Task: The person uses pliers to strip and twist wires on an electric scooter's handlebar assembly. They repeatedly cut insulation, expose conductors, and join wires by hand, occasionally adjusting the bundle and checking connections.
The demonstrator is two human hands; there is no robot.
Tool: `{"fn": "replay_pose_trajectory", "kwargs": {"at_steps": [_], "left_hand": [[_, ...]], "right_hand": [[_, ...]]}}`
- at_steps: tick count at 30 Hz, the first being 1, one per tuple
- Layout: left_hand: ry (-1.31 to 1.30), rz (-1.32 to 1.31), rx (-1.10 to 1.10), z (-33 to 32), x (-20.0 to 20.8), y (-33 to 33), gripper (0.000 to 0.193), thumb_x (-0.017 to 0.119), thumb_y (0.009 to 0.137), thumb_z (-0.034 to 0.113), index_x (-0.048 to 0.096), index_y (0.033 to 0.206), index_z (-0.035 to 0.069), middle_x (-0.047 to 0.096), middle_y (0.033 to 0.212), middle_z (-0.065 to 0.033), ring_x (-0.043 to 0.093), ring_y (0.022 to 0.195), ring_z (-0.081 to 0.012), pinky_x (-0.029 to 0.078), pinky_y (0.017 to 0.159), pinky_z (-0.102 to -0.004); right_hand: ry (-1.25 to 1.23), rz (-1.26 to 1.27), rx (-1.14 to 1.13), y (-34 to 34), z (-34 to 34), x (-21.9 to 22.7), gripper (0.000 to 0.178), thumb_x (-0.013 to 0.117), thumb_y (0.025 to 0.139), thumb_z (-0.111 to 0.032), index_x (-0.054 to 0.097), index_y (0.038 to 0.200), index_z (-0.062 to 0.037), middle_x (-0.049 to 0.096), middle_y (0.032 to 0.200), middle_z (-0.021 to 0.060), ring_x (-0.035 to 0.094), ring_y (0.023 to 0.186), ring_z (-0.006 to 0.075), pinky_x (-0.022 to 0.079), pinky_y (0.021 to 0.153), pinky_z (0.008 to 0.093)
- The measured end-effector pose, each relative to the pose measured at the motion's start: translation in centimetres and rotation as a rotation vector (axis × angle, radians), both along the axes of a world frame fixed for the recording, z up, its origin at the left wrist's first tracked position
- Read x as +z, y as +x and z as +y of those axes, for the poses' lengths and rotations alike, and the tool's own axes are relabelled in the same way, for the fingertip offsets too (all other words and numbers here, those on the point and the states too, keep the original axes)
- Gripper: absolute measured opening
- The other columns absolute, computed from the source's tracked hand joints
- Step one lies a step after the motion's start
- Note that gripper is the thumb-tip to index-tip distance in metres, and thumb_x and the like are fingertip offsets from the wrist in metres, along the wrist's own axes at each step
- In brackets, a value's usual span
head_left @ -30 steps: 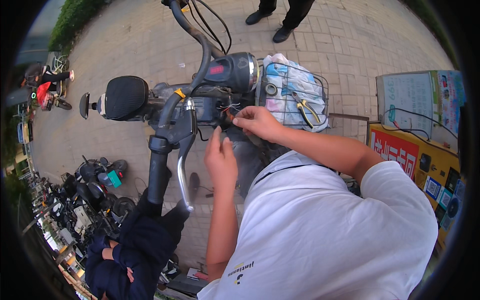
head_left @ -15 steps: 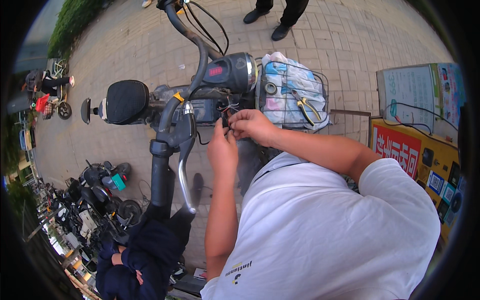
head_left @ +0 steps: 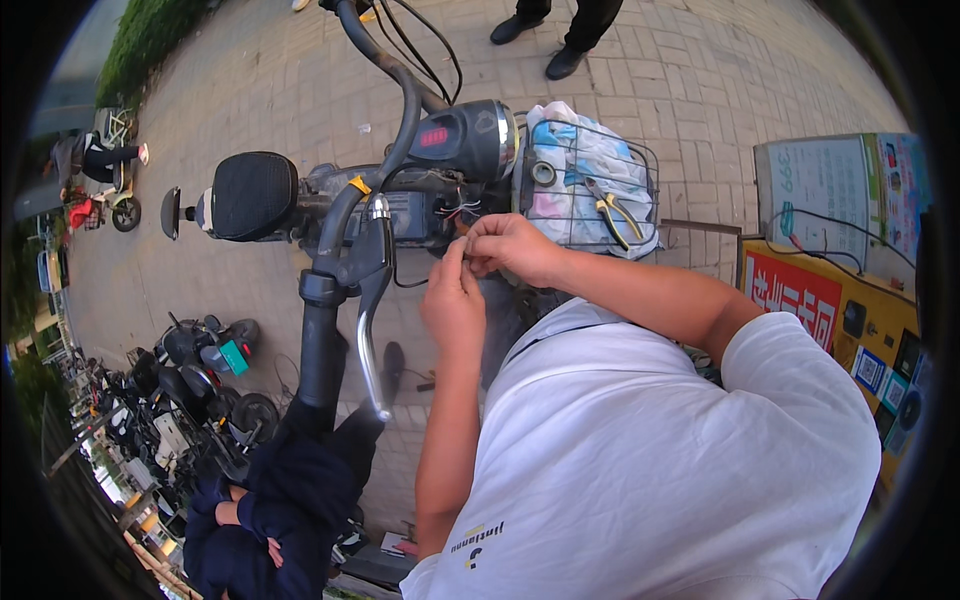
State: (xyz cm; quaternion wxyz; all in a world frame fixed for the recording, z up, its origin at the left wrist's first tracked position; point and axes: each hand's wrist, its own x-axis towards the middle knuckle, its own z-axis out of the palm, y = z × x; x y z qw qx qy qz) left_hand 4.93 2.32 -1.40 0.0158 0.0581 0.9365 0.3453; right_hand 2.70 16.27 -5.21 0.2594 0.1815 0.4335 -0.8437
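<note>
An electric scooter's handlebar housing [head_left: 400,215] stands open, with thin coloured wires [head_left: 458,208] hanging out beside the headlight unit [head_left: 470,138]. My right hand [head_left: 515,248] pinches the wires just below that opening. My left hand [head_left: 452,300] is raised against it, fingertips touching the right hand's fingers and closed on the same wires. The wire ends are mostly hidden between my fingers.
A wire basket [head_left: 645,170] holds plastic bags, yellow-handled pliers [head_left: 612,212] and a tape roll [head_left: 543,172]. The brake lever [head_left: 368,320] and mirror [head_left: 255,195] lie to the left. A person in dark blue [head_left: 285,490] crouches below; another person's shoes [head_left: 540,45] stand beyond. A yellow cabinet [head_left: 830,300] is on the right.
My left hand has risen up and to the right until its fingertips meet my right hand at the wires. The right hand has stayed nearly in place.
</note>
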Motion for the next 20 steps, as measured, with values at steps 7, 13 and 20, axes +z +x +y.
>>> {"fn": "replay_pose_trajectory", "kwargs": {"at_steps": [7,13,20], "left_hand": [[-0.035,0.03,0.008,-0.3,-0.6,0.6,0.033,0.058,0.089,0.001,0.064,0.121,0.01,0.066,0.093,-0.0134,0.064,0.08,-0.0309,0.051,0.069,-0.0386],[-0.01,0.101,0.072,-0.6,-2.2,0.2,0.023,0.058,0.092,0.006,0.065,0.114,0.002,0.066,0.091,-0.0145,0.064,0.081,-0.0315,0.05,0.07,-0.0383],[0.036,0.069,0.18,-1.8,-4.2,-0.8,0.02,0.059,0.093,0.01,0.067,0.11,0.002,0.067,0.095,-0.0165,0.065,0.085,-0.0306,0.05,0.075,-0.0395]], "right_hand": [[0.143,-0.02,0.022,0.3,-1.1,-0.3,0.014,0.065,0.085,-0.013,0.066,0.087,0.0003,0.063,0.077,0.0033,0.056,0.069,0.0109,0.048,0.064,0.027],[0.245,0.136,-0.071,0.5,-2.3,-0.7,0.01,0.066,0.087,-0.012,0.066,0.088,-0.0023,0.064,0.081,0.0008,0.055,0.073,0.0069,0.045,0.066,0.0232],[0.357,0.23,-0.208,0.5,-2.8,-2.0,0.014,0.064,0.084,-0.012,0.066,0.088,0.0015,0.065,0.081,0.0046,0.056,0.076,0.0092,0.047,0.068,0.0261]]}}
